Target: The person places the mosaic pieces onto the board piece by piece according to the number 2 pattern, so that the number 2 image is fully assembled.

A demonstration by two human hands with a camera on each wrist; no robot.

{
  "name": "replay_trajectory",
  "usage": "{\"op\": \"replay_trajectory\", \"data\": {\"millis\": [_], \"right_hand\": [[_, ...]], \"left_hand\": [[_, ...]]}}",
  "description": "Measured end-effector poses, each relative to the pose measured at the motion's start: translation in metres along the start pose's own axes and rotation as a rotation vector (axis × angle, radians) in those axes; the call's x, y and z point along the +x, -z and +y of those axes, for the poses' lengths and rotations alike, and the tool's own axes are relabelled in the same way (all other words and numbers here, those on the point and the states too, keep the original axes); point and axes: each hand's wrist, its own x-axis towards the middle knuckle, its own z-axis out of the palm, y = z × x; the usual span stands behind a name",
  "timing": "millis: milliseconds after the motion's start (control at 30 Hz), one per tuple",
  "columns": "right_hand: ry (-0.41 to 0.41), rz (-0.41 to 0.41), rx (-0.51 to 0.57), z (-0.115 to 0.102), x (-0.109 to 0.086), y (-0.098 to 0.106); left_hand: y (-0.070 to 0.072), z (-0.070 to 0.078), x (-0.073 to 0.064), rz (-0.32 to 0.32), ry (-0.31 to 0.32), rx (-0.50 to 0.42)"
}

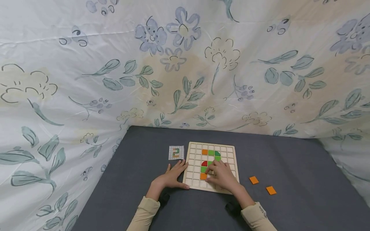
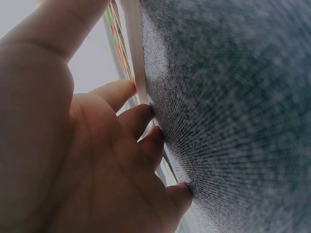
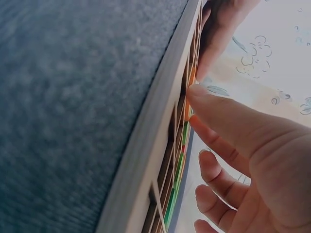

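Observation:
A wooden grid board [image 1: 194, 183] lies on the dark table with coloured tiles in its cells. My left hand [image 1: 172, 177] rests at its left edge, fingers spread, thumb at the lower corner; the left wrist view shows fingertips [image 2: 127, 87] against the board's side. Over the lower middle of the board, my right hand [image 1: 223, 175] has its thumb and index finger at an orange tile [image 1: 203, 176], pinching it at the board surface. In the right wrist view the orange tile [image 3: 186, 110] shows between these two fingertips. The right hand hides some cells.
Two loose orange tiles, one nearer [image 1: 271, 190] and one farther [image 1: 254, 180], lie right of the board. A small pattern card [image 1: 176, 152] sits at its upper left. Green, red and orange tiles fill other cells. Floral cloth [image 1: 185, 96] hangs behind the table.

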Motion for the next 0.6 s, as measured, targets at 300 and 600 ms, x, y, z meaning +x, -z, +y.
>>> {"op": "replay_trajectory", "data": {"millis": [300, 600], "right_hand": [[-0.007, 0.019, -0.009, 0.007, -0.004, 0.006], [-0.023, 0.026, 0.017, 0.021, -0.01, 0.012]], "left_hand": [[-0.001, -0.001, 0.002, 0.003, -0.005, -0.01], [-0.001, -0.001, 0.001, 0.005, -0.007, -0.009]]}}
